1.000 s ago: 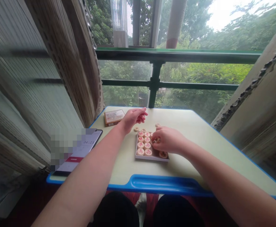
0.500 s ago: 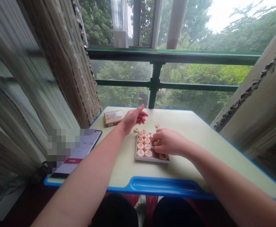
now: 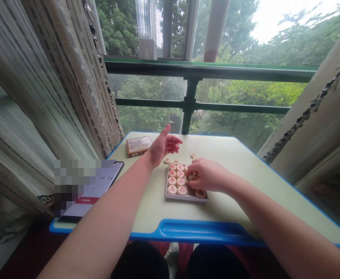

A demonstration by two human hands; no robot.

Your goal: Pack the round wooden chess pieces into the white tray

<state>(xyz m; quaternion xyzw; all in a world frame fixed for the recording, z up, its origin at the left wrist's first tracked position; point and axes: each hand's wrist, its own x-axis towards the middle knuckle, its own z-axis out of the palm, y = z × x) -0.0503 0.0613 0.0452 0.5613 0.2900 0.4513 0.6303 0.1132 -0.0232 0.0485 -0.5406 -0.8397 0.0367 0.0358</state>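
A shallow white tray (image 3: 170, 195) of round wooden chess pieces (image 3: 176, 180) with red characters lies on the pale table (image 3: 245, 162). My right hand (image 3: 207, 175) rests over the tray's right half, fingers curled and pinching a piece inside it. My left hand (image 3: 164, 145) hovers just beyond the tray with thumb up and fingers loosely spread, holding nothing. A few loose pieces (image 3: 166, 160) lie on the table under and beside that hand.
A small printed box lid (image 3: 138, 145) sits at the table's far left corner. A phone (image 3: 91, 190) showing a timer lies at the left edge. Bamboo blinds hang on both sides; a green railing (image 3: 190, 100) and window stand behind. The blue front lip (image 3: 199, 230) borders the table.
My left hand has lifted slightly and its thumb and fingers have opened up. My right hand stays over the tray. The view has shifted a little.
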